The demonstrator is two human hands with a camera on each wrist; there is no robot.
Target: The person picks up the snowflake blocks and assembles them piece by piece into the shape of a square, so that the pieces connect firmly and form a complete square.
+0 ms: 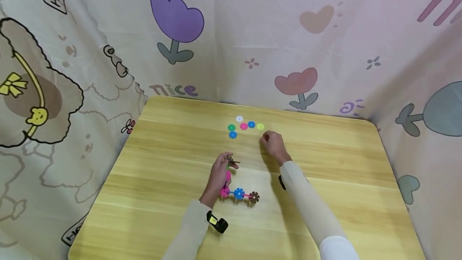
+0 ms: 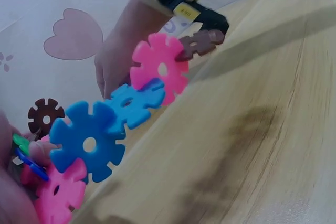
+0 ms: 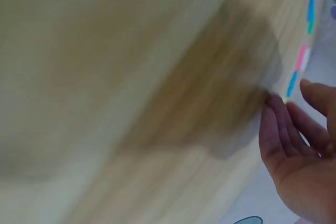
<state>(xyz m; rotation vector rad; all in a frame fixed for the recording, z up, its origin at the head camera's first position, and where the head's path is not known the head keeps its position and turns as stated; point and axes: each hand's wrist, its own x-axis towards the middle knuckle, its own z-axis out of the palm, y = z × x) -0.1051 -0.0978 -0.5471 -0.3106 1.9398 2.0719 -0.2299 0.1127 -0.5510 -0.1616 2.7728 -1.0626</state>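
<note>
A linked chain of plastic snowflake discs (image 1: 239,191) is in my left hand (image 1: 215,177), which grips one part while the rest sticks out to the right. In the left wrist view the chain runs from pink and blue discs (image 2: 73,135) to another pink disc (image 2: 147,69) and a brown disc (image 2: 202,45) at its end. A second brown disc (image 2: 35,115) shows by the left fingertips. My right hand (image 1: 274,146) is just over the table, nearest a yellow-green disc (image 1: 260,126). Its fingers are loosely bent, thumb apart, with nothing between them in the right wrist view.
Toward the back of the wooden table (image 1: 173,139) lie several loose discs: white (image 1: 239,119), green (image 1: 231,127), pink (image 1: 244,126) and two blue, one (image 1: 232,135) close to the green. A printed cloth (image 1: 234,23) hangs behind the back edge.
</note>
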